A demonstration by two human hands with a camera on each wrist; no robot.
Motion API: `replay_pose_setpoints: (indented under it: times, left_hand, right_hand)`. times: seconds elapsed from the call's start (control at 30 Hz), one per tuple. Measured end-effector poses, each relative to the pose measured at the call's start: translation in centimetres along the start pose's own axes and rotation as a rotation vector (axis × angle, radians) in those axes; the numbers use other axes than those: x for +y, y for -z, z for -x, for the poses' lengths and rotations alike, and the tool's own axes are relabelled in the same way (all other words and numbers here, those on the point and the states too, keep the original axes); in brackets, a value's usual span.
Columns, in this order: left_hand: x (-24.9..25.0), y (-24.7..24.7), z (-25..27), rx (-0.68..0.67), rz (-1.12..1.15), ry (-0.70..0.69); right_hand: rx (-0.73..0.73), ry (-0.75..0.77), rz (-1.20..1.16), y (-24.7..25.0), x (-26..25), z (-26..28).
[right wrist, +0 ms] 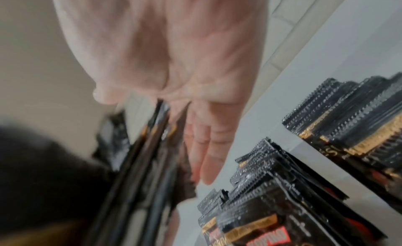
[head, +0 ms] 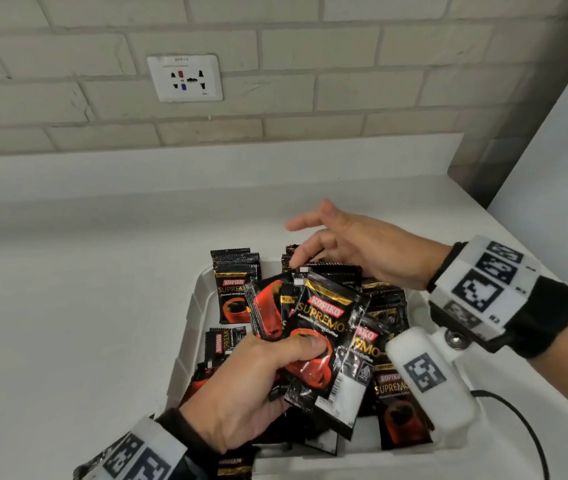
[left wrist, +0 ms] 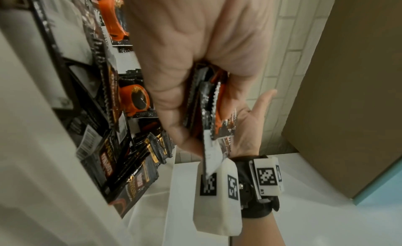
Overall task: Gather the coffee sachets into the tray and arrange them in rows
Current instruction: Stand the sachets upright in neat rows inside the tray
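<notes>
A white tray [head: 185, 327] on the counter holds many black and red coffee sachets. My left hand [head: 258, 375] grips a fanned bunch of sachets [head: 324, 341] above the tray, thumb across the front one. In the left wrist view the bunch of sachets [left wrist: 208, 110] shows edge-on in that hand [left wrist: 191, 60]. My right hand [head: 351, 244] hovers open over the tray's far end, fingers straight, just beyond the bunch's top edges. A neat stack of sachets [head: 235, 285] stands at the tray's far left; the right wrist view shows stacked sachets [right wrist: 272, 189] below my right hand [right wrist: 195, 112].
The tray sits near the right end of a white counter [head: 67, 271]. A brick wall with a socket plate [head: 185, 77] rises behind. A grey panel [head: 552, 133] closes the right side. A black cable [head: 518, 420] runs beside the tray at the right.
</notes>
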State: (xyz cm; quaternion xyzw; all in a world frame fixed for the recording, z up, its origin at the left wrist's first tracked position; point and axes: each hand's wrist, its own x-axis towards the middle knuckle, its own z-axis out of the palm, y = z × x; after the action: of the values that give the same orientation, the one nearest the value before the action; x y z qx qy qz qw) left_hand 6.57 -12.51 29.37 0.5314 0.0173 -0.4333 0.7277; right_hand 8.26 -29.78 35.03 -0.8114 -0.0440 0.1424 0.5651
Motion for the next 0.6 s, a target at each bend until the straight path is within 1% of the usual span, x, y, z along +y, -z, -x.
replay_pose_setpoints:
  times: [0.07,0.17,0.2,0.27,0.3,0.43,0.53,0.6]
  left_hand:
    - [0.2,0.1,-0.1,0.033,0.023,-0.056]
    - [0.4,0.4,-0.4,0.120,0.101,-0.136]
    - [0.4,0.5,-0.6,0.148,0.118,-0.158]
    - [0.3,0.5,-0.8,0.180,0.132,-0.184]
    - [0.3,0.4,-0.9,0.187,0.137,-0.191]
    - [0.0,0.4,-0.8,0.186,0.179,-0.194]
    - [0.2,0.5,-0.4,0.183,0.245,-0.212]
    - [0.2,0.8,-0.4,0.209,0.265,-0.247]
  right_hand:
    - [0.059,-0.011,-0.045,0.8,0.3,0.5]
    - [0.171,-0.057,0.000,1.0,0.6,2.0]
    - [0.176,-0.089,0.018,0.7,0.8,2.4]
    - [0.135,-0.155,0.038,-0.6,1.4,3.0]
    - [0.132,-0.171,0.016,-1.4,1.7,3.1]
    - [0.232,-0.160,-0.176,-3.1,3.1,2.8]
    - [0.242,-0.186,-0.263,-3.3,3.5,2.8]
    - [0.242,-0.192,-0.291,-3.1,3.6,2.9]
